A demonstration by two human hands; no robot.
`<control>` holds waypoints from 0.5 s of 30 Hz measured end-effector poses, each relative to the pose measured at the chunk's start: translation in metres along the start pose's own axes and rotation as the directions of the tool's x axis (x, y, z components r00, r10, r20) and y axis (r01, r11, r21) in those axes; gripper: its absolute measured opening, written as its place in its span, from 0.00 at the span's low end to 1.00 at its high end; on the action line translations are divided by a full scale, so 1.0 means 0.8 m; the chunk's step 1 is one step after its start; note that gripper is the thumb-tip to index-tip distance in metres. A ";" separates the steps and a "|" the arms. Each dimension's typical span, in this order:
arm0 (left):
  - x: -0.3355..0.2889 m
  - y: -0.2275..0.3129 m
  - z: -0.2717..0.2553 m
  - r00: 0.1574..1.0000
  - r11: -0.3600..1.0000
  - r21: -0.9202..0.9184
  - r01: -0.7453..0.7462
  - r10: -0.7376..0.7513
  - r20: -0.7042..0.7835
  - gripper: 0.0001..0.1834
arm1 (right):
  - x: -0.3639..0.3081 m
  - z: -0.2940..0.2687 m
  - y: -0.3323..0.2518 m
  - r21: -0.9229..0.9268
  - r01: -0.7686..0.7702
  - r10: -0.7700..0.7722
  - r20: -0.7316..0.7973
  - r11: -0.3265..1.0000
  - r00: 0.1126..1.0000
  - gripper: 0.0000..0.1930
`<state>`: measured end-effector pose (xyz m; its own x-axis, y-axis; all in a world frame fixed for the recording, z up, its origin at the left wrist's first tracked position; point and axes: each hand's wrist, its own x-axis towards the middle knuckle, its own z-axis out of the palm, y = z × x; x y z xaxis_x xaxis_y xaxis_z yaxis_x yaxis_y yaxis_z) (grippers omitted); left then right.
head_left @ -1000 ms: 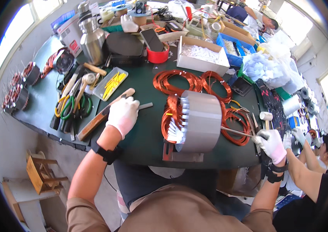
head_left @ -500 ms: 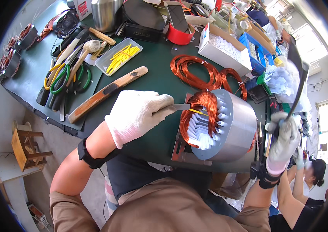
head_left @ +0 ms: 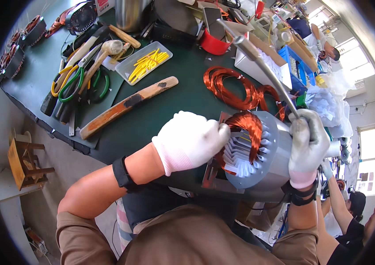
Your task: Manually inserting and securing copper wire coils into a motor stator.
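Note:
A metal motor stator lies on its side on the bench, its open end toward my left hand. White paper liners line its slots, and a copper wire coil arches out of the opening. My left hand, in a white glove, is closed at the coil's left side. The flat metal blade it gripped earlier is hidden now. Beside the stator's right side, my gloved right hand grips a long hammer-like metal tool by its thin shaft, the thicker end raised up and left.
Coiled copper wire lies behind the stator. Further left are a wooden bar, a tray of yellow strips, a mallet and green-handled pliers. Boxes fill the back right. Another person's arm is at right.
My left hand has moved right, against the coil, and its blade is no longer visible. My right hand has come left to the stator, swinging the tool from upper right to above the bench.

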<state>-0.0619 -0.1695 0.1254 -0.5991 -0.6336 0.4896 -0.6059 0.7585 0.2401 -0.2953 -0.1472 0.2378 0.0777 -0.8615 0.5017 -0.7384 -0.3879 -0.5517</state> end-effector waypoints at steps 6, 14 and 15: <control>-0.028 -0.010 -0.028 0.984 0.982 -0.163 0.096 -0.118 -0.136 0.08 | -0.038 -0.023 0.029 0.071 0.004 0.015 -0.270 0.997 0.963 0.14; -0.056 -0.028 -0.023 0.924 0.925 0.070 0.373 -0.362 -0.125 0.23 | -0.193 -0.105 0.243 -0.316 -0.558 0.479 -0.297 0.767 0.826 0.20; -0.048 -0.024 -0.018 0.926 0.941 -0.022 0.338 -0.336 -0.171 0.26 | -0.203 -0.109 0.256 -0.400 -0.598 0.511 -0.310 0.695 0.801 0.21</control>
<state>-0.0194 -0.1572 0.1142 -0.2611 -0.8156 0.5163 -0.7610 0.5030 0.4098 -0.5174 -0.0584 0.1014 -0.5231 -0.7871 0.3268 -0.8272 0.3767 -0.4169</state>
